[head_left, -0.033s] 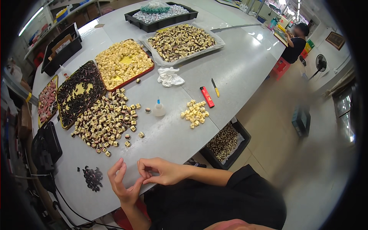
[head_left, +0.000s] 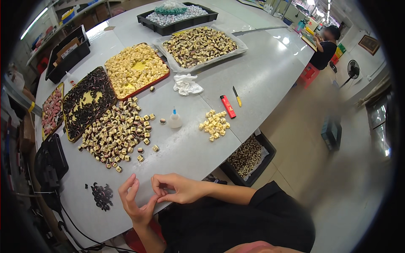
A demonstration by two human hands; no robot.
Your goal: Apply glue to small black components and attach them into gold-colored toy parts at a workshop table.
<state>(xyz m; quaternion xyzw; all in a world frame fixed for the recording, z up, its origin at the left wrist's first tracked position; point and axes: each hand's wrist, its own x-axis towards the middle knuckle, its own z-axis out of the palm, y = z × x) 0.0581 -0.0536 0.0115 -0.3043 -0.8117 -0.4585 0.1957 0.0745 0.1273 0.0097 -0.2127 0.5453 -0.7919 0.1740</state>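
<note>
Workroom table, grey and smooth; a needle-tipped bottle is standing upright on it and serving as landmark.

Two-tone cubes, one large loose pile: lying left of the bottle.

Pale yellow pieces, one small pile: lying right of the bottle.

Red lighter, one: lying right of the bottle and somewhat beyond it.

Dark curved pieces, one small heap: lying on the near-left side of the bottle, left of both hands, the left one being nearer; its long axis is running roughly toward the wearer.

Left hand: showing near-left of the bottle, raising two spread fingers and reaching another digit rightward.

Right hand: showing on the bottle's near side, curling its fingers, thumb pointing leftward. Both hands' fingertips are meeting; whether they are pinching a piece cannot be told.
</note>
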